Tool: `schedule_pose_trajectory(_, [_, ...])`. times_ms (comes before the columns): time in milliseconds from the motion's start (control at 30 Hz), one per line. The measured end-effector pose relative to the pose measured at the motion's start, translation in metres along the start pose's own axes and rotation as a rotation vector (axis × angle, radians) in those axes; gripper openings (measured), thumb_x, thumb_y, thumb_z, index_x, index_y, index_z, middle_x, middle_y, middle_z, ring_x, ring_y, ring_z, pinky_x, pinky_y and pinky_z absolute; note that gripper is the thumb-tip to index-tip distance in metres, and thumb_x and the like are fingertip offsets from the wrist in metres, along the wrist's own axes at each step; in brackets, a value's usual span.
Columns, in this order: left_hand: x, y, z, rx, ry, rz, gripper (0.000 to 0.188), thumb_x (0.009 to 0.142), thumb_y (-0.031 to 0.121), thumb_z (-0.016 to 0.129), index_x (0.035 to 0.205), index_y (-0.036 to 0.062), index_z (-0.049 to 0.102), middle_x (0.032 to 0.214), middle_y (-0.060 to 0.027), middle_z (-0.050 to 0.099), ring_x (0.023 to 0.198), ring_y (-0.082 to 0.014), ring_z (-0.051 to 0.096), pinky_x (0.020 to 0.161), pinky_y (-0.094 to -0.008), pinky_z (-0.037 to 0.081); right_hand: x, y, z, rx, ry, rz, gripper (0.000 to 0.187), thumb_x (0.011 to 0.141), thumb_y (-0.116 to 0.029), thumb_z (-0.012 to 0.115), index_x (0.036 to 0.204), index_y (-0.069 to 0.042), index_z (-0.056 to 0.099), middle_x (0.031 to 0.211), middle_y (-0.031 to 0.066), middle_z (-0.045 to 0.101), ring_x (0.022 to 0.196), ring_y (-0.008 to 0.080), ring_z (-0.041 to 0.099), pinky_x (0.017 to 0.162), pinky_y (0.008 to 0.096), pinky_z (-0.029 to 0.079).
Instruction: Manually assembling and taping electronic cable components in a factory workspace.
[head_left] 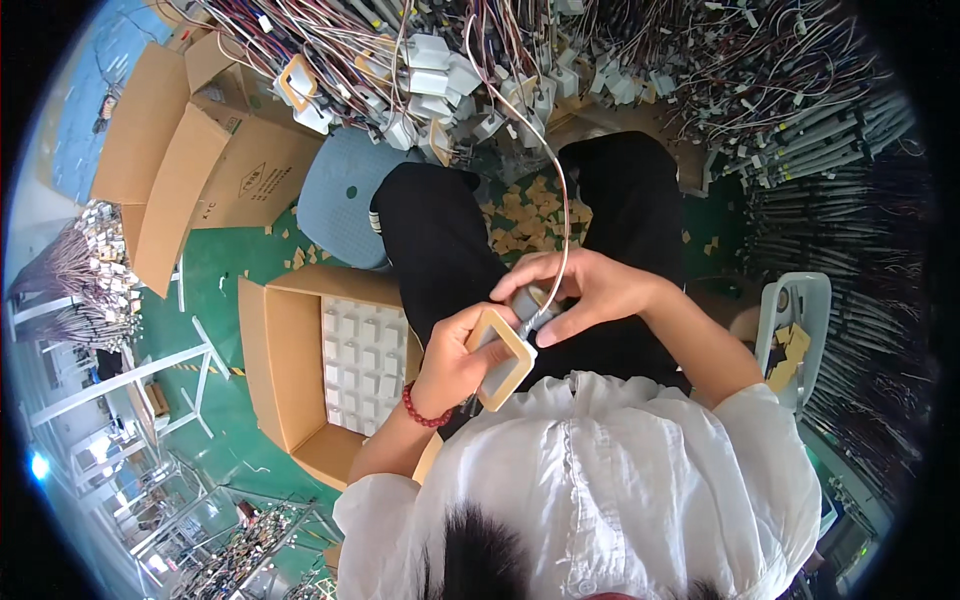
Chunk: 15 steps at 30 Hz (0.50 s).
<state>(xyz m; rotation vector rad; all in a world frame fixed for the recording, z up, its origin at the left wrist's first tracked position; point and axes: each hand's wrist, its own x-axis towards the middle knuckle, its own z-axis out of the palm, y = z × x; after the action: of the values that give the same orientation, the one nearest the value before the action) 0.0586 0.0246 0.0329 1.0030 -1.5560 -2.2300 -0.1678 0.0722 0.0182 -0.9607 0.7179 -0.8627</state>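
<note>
My left hand [455, 360] grips a white square plastic housing with a tan square frame [519, 384] around its face. The thumb lies across the housing, and the frame is tilted toward me. My right hand [605, 290] curls around a grey rounded piece [530, 298] just beyond the housing, its thumb and fingers closed at the base of a cable. This thin white-and-brown cable [566, 190] rises from between my hands to the wire harnesses at the top. Fingers hide part of the grey piece, so its exact kind is unclear.
Left of my knees, an open carton [265, 360] holds rows of white housings. Beyond it stand a blue stool [335, 195] and another open carton [225, 165]. Heaped harnesses [430, 80] crowd the top and right. A white bin [815, 310] holds tan pieces; others litter the green floor.
</note>
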Motion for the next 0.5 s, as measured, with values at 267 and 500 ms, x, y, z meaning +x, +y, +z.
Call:
schedule_pose_trajectory(267, [0.006, 0.002, -0.002, 0.646, 0.198, 0.406, 0.021, 0.076, -0.009, 0.060, 0.094, 0.0003, 0.062, 0.085, -0.0128, 0.065, 0.073, -0.0245, 0.065, 0.066, -0.0283, 0.051, -0.024, -0.008, 0.011, 0.627, 0.134, 0.206, 0.069, 0.086, -0.060, 0.047, 0.094, 0.007, 0.064, 0.076, 0.0132, 0.065, 0.050, 0.0165, 0.058, 0.048, 0.0256, 0.048])
schedule_pose_trajectory(500, [0.006, 0.003, 0.011, 0.229, 0.023, 0.112, 0.020, 0.083, -0.002, 0.061, 0.103, -0.0012, 0.062, 0.093, -0.0046, 0.066, 0.086, -0.0093, 0.061, 0.076, -0.0240, 0.049, -0.010, 0.014, 0.004, 0.240, 0.170, -0.097, 0.069, 0.074, -0.029, 0.075, 0.130, -0.003, 0.044, 0.132, 0.0075, 0.043, 0.113, 0.0169, 0.049, 0.098, 0.0349, 0.040])
